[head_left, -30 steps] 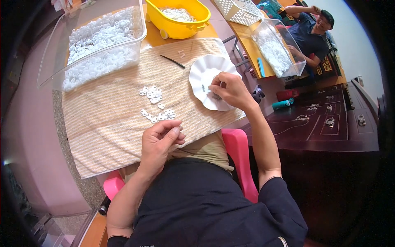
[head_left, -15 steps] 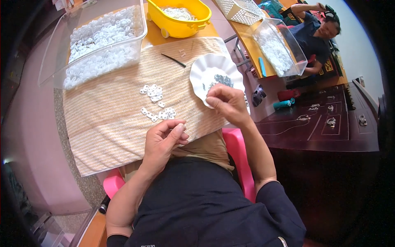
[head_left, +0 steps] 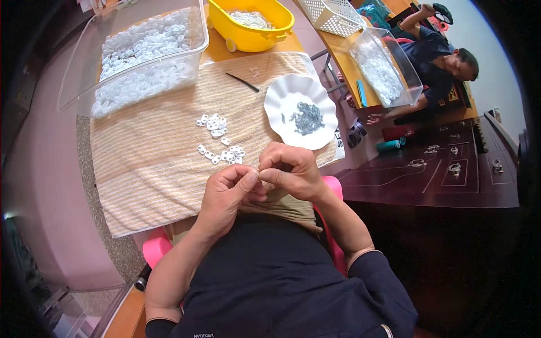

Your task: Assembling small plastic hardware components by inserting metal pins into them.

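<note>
My left hand (head_left: 224,194) and my right hand (head_left: 292,170) meet fingertip to fingertip above the near edge of the cloth. Both are pinched closed; whatever sits between the fingertips is too small to make out. Just beyond my left hand lie several small white plastic pieces with holes (head_left: 232,154), and a second little group of the same pieces (head_left: 214,124) is a bit farther off. Beyond my right hand, a white wavy-rimmed plate (head_left: 280,84) holds a heap of tiny dark grey metal-looking parts (head_left: 307,119).
A striped towel (head_left: 146,152) covers the table. A clear bin of white pieces (head_left: 143,48) stands far left, beside a yellow tub (head_left: 248,39). A thin black stick (head_left: 242,82) lies near the plate. At right, a person (head_left: 439,62) sits by another clear bin (head_left: 383,67).
My right hand has come back from the plate toward me and met my left hand. The left hand stays almost in place. The other person has shifted, one hand now lowered beside the bin.
</note>
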`<state>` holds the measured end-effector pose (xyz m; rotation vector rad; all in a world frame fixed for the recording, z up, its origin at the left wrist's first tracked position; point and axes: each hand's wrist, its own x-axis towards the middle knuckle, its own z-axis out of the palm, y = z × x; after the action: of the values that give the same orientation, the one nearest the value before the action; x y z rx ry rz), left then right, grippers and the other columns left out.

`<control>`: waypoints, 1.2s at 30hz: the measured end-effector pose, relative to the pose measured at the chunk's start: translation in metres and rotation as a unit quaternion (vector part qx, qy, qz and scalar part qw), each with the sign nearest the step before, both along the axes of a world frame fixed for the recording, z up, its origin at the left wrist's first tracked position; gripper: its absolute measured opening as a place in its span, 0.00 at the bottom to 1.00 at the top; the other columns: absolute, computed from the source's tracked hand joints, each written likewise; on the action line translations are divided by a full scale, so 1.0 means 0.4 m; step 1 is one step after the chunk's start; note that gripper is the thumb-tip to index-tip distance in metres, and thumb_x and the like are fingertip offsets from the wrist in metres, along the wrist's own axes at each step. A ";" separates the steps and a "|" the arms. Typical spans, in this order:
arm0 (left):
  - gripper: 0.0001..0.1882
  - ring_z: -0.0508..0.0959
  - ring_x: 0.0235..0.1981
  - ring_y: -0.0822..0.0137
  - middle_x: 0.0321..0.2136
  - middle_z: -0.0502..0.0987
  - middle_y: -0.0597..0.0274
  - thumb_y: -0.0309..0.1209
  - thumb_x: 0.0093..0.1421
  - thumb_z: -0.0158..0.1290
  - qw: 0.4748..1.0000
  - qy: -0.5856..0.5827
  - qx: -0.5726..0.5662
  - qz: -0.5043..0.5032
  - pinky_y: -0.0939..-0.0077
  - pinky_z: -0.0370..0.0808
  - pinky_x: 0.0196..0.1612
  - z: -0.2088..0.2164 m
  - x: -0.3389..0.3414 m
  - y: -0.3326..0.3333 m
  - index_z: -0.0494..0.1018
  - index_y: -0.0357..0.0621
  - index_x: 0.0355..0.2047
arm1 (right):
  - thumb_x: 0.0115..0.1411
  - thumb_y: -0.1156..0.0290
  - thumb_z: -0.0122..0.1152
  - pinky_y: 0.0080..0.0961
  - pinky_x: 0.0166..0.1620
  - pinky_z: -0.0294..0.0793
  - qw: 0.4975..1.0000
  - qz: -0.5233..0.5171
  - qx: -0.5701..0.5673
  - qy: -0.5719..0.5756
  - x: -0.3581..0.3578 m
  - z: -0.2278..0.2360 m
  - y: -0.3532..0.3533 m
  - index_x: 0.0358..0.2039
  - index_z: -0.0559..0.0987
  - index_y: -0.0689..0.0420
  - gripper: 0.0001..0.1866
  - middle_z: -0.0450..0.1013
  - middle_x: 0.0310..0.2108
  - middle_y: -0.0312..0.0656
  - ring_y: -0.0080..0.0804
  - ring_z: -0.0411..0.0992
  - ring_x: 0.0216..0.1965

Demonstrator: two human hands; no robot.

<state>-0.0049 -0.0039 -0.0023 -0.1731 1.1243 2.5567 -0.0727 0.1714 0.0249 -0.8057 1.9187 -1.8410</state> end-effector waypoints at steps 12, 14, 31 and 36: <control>0.12 0.76 0.28 0.75 0.26 0.76 0.62 0.34 0.67 0.47 0.993 0.074 -0.085 0.034 0.82 0.75 0.35 -0.007 0.006 0.008 0.71 0.36 0.36 | 0.57 0.77 0.64 0.15 0.30 0.70 0.997 -0.022 -0.043 -0.064 0.018 -0.013 -0.016 0.30 0.77 0.64 0.05 0.72 0.31 0.39 0.18 0.70 0.29; 0.11 0.75 0.28 0.76 0.27 0.75 0.63 0.33 0.68 0.47 0.991 0.071 -0.100 0.048 0.83 0.74 0.35 0.001 0.008 0.010 0.70 0.36 0.36 | 0.58 0.77 0.63 0.15 0.30 0.71 0.996 -0.027 -0.045 -0.068 0.020 -0.017 -0.018 0.31 0.77 0.65 0.05 0.72 0.32 0.39 0.18 0.71 0.29; 0.09 0.73 0.29 0.79 0.27 0.74 0.66 0.31 0.67 0.48 0.973 0.095 -0.188 0.090 0.84 0.72 0.34 -0.002 0.014 0.014 0.70 0.36 0.36 | 0.62 0.78 0.56 0.14 0.30 0.73 0.995 -0.050 -0.002 -0.091 0.034 -0.010 -0.035 0.32 0.75 0.66 0.04 0.70 0.31 0.38 0.18 0.72 0.28; 0.09 0.72 0.29 0.79 0.27 0.74 0.66 0.31 0.67 0.49 0.975 0.086 -0.181 0.092 0.85 0.72 0.34 -0.003 0.013 0.014 0.70 0.37 0.37 | 0.62 0.79 0.55 0.14 0.30 0.70 0.996 -0.051 -0.005 -0.071 0.035 -0.014 -0.039 0.33 0.74 0.66 0.03 0.70 0.31 0.37 0.17 0.70 0.27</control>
<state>0.0003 0.0016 -0.0033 -0.1510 1.7123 2.5365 -0.0585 0.1560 0.0191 -0.5720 1.8941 -1.9133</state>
